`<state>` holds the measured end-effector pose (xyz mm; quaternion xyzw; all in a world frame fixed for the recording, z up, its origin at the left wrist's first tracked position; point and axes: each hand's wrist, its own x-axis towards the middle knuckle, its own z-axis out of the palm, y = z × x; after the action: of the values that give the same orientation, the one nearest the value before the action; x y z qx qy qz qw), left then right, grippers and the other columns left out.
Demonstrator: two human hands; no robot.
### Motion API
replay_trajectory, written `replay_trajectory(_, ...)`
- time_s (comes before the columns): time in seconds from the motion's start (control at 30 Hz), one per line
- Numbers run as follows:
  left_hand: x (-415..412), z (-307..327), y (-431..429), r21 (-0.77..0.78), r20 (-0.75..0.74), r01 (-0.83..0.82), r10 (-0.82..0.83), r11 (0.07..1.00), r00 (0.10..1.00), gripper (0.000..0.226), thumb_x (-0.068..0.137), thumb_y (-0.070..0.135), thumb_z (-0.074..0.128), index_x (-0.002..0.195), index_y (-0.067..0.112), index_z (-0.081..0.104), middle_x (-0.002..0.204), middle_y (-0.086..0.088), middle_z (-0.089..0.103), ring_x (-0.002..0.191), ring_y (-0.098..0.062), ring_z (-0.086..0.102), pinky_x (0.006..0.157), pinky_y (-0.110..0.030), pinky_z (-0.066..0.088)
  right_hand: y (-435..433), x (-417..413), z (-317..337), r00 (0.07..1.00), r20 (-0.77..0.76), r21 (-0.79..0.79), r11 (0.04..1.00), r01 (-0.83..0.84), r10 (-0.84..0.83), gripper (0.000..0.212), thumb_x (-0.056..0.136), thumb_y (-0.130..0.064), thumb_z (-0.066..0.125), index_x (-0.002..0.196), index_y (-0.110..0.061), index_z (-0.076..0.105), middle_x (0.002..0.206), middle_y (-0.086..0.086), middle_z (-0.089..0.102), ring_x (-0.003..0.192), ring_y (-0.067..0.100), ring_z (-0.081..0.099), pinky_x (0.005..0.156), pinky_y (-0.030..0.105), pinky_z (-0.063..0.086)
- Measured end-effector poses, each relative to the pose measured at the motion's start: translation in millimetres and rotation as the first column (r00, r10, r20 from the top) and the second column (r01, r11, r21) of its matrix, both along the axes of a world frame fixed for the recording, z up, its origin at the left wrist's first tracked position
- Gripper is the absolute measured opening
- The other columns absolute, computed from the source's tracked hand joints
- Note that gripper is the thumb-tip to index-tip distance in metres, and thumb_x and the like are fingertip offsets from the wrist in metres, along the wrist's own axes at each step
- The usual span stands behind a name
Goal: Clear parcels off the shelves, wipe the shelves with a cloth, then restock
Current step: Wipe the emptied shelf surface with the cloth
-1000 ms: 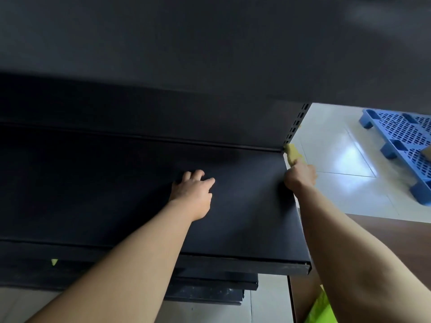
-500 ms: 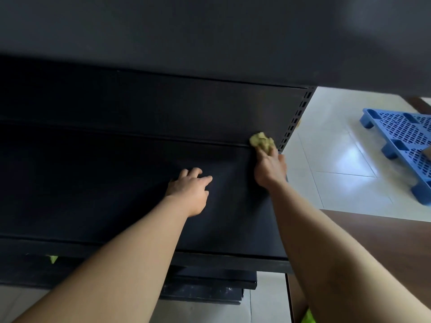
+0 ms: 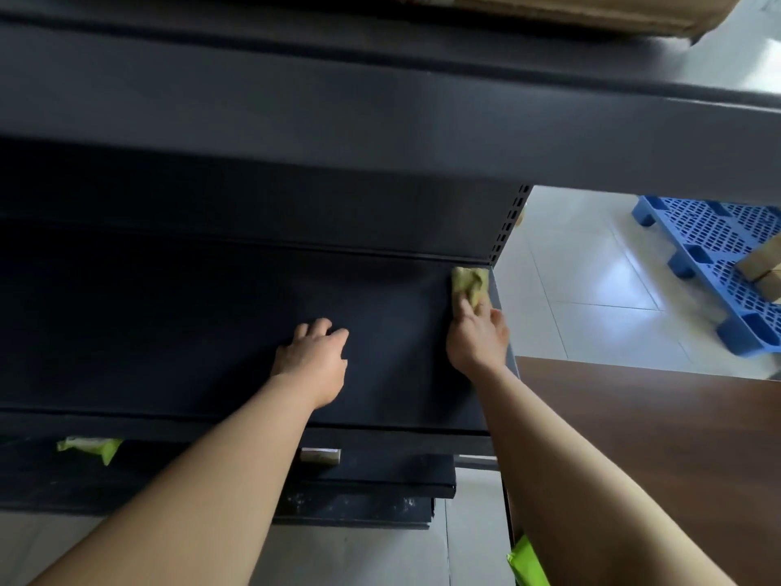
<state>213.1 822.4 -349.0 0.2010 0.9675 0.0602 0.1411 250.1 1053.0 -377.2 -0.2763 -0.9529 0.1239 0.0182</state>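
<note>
My right hand [image 3: 476,337] presses a crumpled yellow-green cloth [image 3: 470,284] under its fingers into the back right corner of the matte black metal shelf [image 3: 190,332], right of centre in the frame, while my left hand [image 3: 313,360] rests on the shelf mid-frame, fingers loosely curled, holding nothing. This shelf is bare of parcels, so I judge clearing done here and wiping under way, with restocking left. A brown cardboard parcel [image 3: 570,10] sits at the top edge on the shelf above, others at far right by the blue plastic pallet [image 3: 718,247].
</note>
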Motion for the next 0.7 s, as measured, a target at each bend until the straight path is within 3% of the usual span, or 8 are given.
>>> replay_trajectory(0.2,31,-2,-16,0.007,-0.028,0.017,-0.017,1.000,0.999,0.038,0.098,0.027,0.045,0.135,0.024,0.039,0.147,0.000,0.028,0.131,-0.025,0.029,0.097,-0.039,0.039,-8,56,1,0.984,0.034,-0.046,0.984,0.175,-0.173,0.066,0.086,-0.013,0.031,0.148,-0.029,0.017,0.157,0.007,0.013,0.134,0.032,0.022,0.114,0.045,0.012)
replay_trajectory(0.43,50,2,-21,0.016,0.010,0.110,-0.110,0.994,0.994,0.036,0.098,0.025,0.044,0.134,0.023,0.040,0.146,-0.002,0.028,0.130,-0.025,0.030,0.096,-0.039,0.040,-51,109,1,0.995,0.091,-0.028,0.999,0.037,-0.034,0.063,0.095,-0.023,0.035,0.153,-0.030,0.010,0.161,0.010,0.002,0.146,0.028,0.004,0.119,0.044,-0.002)
replay_trajectory(0.6,55,7,-29,0.044,0.037,0.178,-0.179,0.983,0.983,0.034,0.098,0.024,0.043,0.132,0.020,0.042,0.144,-0.002,0.031,0.129,-0.025,0.031,0.099,-0.038,0.040,-54,118,17,0.983,0.182,-0.092,0.996,-0.007,0.024,0.067,0.095,-0.018,0.036,0.152,-0.039,0.007,0.161,0.005,0.001,0.148,0.025,0.001,0.118,0.047,-0.001)
replay_trajectory(0.7,53,9,-35,0.046,0.047,0.210,-0.212,0.977,0.976,0.034,0.098,0.025,0.044,0.132,0.020,0.042,0.144,-0.002,0.031,0.129,-0.025,0.032,0.099,-0.038,0.041,-57,115,20,0.976,0.215,-0.065,0.998,-0.025,0.038,0.069,0.093,-0.016,0.038,0.153,-0.033,0.007,0.161,0.009,0.000,0.148,0.028,0.001,0.120,0.044,0.002)
